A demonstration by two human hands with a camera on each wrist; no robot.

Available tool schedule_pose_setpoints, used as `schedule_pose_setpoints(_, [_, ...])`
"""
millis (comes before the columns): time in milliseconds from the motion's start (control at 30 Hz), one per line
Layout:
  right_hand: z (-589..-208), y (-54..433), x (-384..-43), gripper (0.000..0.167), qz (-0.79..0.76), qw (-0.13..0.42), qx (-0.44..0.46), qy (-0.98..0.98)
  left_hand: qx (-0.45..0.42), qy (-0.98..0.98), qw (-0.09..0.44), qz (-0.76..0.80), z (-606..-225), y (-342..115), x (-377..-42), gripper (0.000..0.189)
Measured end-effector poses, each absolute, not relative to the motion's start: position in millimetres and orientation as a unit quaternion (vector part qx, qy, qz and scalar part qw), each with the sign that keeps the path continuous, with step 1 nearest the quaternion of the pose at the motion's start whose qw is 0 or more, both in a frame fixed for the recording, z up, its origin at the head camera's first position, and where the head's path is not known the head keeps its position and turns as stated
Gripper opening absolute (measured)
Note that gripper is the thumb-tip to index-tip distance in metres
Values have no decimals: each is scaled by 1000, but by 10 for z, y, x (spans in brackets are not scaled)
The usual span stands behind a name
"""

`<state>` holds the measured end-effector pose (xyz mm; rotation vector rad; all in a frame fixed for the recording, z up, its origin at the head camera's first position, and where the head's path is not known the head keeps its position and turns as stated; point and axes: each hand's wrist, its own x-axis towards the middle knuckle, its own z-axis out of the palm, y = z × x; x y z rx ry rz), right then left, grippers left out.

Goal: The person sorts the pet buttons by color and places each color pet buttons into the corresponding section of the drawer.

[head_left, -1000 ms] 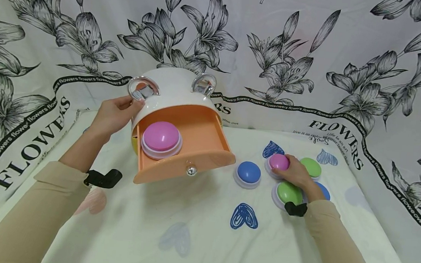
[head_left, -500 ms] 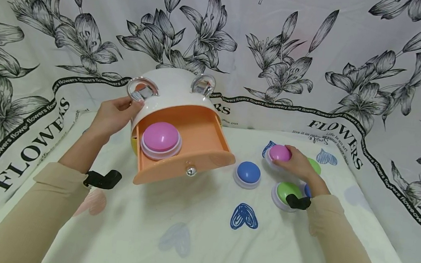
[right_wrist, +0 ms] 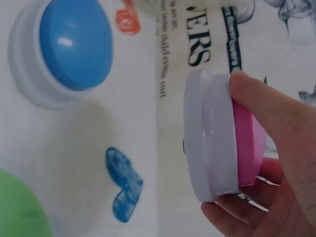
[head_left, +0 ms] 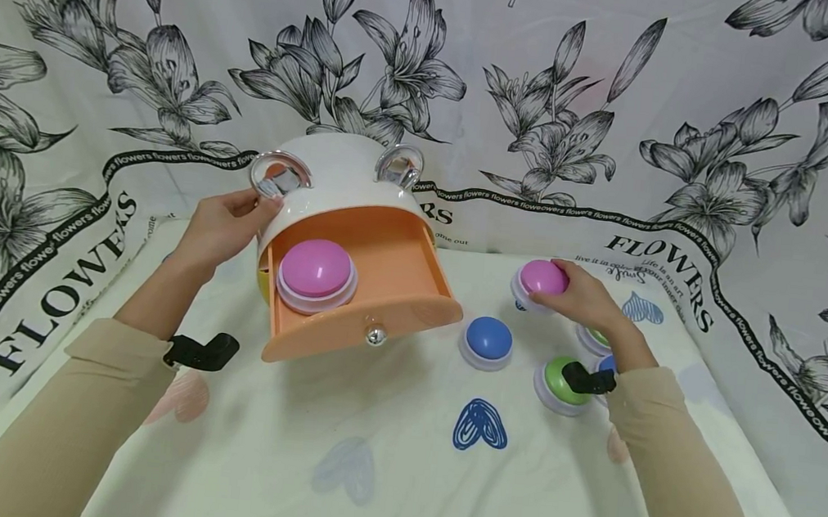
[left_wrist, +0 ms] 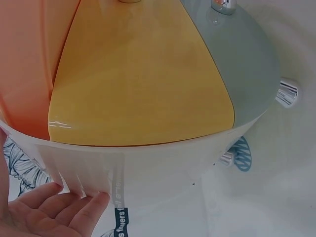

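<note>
My right hand (head_left: 588,298) grips a pink-topped push button (head_left: 544,277) with a white base. The right wrist view shows thumb and fingers around the round button (right_wrist: 212,138), raised over the cloth. My left hand (head_left: 217,229) touches the white domed shell (head_left: 352,163) of a chest beside its silver ring (head_left: 281,175); in the left wrist view its straight fingertips (left_wrist: 98,200) rest against the shell. The chest's orange drawer (head_left: 392,257) stands pulled out, and a larger-looking pink push button (head_left: 317,269) sits at its left side.
A blue push button (head_left: 489,341) lies right of the drawer. Nearer my right wrist is a green one (head_left: 567,380), with another green and another blue one partly hidden behind the arm. A flower-print cloth (head_left: 545,114) hangs behind. The chest's yellow drawer front (left_wrist: 140,74) is closed.
My right hand has lifted the pink push button off the cloth and moved it away from me and slightly left. The left hand and chest have stayed put.
</note>
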<state>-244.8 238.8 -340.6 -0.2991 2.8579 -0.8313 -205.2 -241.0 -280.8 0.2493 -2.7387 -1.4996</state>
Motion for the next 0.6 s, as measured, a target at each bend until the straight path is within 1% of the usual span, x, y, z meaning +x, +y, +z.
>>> schedule_pose_setpoints(200, [-3197, 2215, -2436, 83, -276, 65, -129, 950, 82, -875, 3, -478, -2809, -2409, -2053, 88])
schedule_pose_setpoints(433, [-2978, 2000, -2423, 79, -262, 28, -172, 949, 81, -874, 5, -478, -2809, -2409, -2051, 88])
schedule_pose_setpoints(600, [-2817, 1838, -2389, 78, -268, 19, -194, 943, 80, -874, 4, -479, -2806, -2409, -2047, 88])
